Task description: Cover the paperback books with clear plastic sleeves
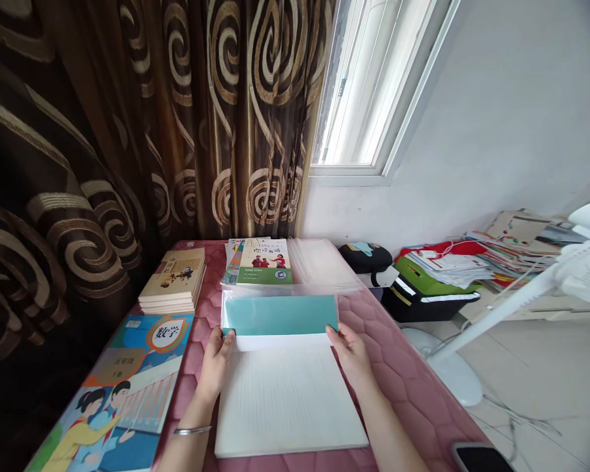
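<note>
A book (pixel 288 400) lies open in front of me on the pink quilted surface, its white inner page facing up. At its far end a teal cover panel (pixel 281 314) shows under a clear plastic book cover (pixel 280 288). My left hand (pixel 217 357) pinches the left edge of the teal panel and plastic between thumb and fingers. On the opposite edge my right hand (pixel 348 354) grips in the same way. The fingers beneath the panel are hidden. Whether the panel sits fully inside the plastic I cannot tell.
At left are a blue maths textbook (pixel 128 400) and a stack of small books (pixel 174 278). Behind my hands lie more books (pixel 265 262) and clear plastic covers (pixel 322 262). A phone (pixel 482 457) rests at lower right; a white fan (pixel 511 301) stands beyond the surface's edge.
</note>
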### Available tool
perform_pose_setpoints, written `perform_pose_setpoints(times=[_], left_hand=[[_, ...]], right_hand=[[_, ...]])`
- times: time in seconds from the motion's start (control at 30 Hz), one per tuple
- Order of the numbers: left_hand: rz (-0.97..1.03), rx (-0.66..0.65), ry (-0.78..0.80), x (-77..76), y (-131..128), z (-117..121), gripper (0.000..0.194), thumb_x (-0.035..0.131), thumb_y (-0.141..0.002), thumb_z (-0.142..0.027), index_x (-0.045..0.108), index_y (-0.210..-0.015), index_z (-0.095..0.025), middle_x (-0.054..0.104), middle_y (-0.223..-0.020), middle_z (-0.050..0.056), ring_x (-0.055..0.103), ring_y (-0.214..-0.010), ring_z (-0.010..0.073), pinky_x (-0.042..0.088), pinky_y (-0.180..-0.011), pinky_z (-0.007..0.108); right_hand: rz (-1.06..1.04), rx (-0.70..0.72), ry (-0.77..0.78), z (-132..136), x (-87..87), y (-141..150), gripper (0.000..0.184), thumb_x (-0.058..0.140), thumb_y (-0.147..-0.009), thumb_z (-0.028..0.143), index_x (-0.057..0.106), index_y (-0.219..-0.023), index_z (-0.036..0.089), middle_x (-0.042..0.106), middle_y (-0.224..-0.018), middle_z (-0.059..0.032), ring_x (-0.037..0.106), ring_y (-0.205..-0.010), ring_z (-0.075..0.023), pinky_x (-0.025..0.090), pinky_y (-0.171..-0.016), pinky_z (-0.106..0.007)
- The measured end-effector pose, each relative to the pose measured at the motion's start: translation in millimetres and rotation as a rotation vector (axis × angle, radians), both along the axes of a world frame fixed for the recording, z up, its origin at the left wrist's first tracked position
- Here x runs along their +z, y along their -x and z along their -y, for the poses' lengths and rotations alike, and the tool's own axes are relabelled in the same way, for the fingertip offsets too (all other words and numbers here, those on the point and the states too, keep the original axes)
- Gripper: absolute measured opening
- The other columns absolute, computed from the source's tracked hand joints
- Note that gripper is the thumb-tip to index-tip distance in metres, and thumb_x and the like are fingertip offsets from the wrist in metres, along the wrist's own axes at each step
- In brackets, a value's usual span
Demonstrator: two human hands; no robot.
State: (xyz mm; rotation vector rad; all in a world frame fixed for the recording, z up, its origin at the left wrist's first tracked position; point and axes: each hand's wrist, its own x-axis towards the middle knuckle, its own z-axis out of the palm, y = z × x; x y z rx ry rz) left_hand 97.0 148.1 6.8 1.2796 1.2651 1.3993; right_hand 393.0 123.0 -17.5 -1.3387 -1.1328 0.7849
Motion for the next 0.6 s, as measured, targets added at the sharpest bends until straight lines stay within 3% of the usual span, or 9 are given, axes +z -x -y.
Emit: perform_pose_setpoints(times=[0.17, 0.33, 0.47, 0.6], left_hand=[[0.021, -0.034, 0.002, -2.1, 0, 0, 0.043, 0.062, -0.075, -0.062, 0.060, -0.084, -0.020, 0.063, -0.081, 0.003, 0.058, -0.083, 0.0211, 0.045, -0.076, 0.031], [0.126, 0.059, 0.102, -11.7, 5, 0, 0.046, 0.070, -0.067, -0.057, 0.062, -0.097, -0.023, 0.066, -0.108, 0.006, 0.057, -0.109, 0.0253, 0.042, -0.091, 0.032], [0.076, -0.029, 0.040, -8.8, 4, -1, 0.041, 0.064, -0.074, -0.058, 0.060, -0.089, -0.020, 0.064, -0.089, 0.003, 0.058, -0.091, 0.0213, 0.043, -0.084, 0.031], [0.024, -0.007, 0.000, -4.9, 2, 0, 0.043, 0.062, -0.075, -0.062, 0.058, -0.081, -0.020, 0.060, -0.079, 0.001, 0.054, -0.078, 0.0181, 0.043, -0.075, 0.029]], right_hand=[[-0.009, -0.002, -0.001, 0, 1.5, 1, 0.048, 0.060, -0.073, 0.069, 0.061, -0.074, 0.021, 0.058, -0.059, 0.0004, 0.051, -0.056, -0.0164, 0.040, -0.052, -0.026], [0.015, -0.030, 0.006, -1, 1.0, 4, 0.049, 0.058, -0.075, 0.070, 0.062, -0.076, 0.022, 0.057, -0.059, 0.0011, 0.051, -0.056, -0.0167, 0.040, -0.052, -0.026], [0.021, -0.022, 0.002, 0, 5.3, 5, 0.052, 0.056, -0.074, 0.072, 0.063, -0.078, 0.021, 0.060, -0.063, -0.0004, 0.054, -0.059, -0.0181, 0.043, -0.054, -0.027], [0.046, -0.012, -0.012, 3, 9.5, 3, 0.050, 0.058, -0.073, 0.071, 0.064, -0.083, 0.022, 0.064, -0.068, -0.0009, 0.058, -0.067, -0.0198, 0.046, -0.060, -0.028]])
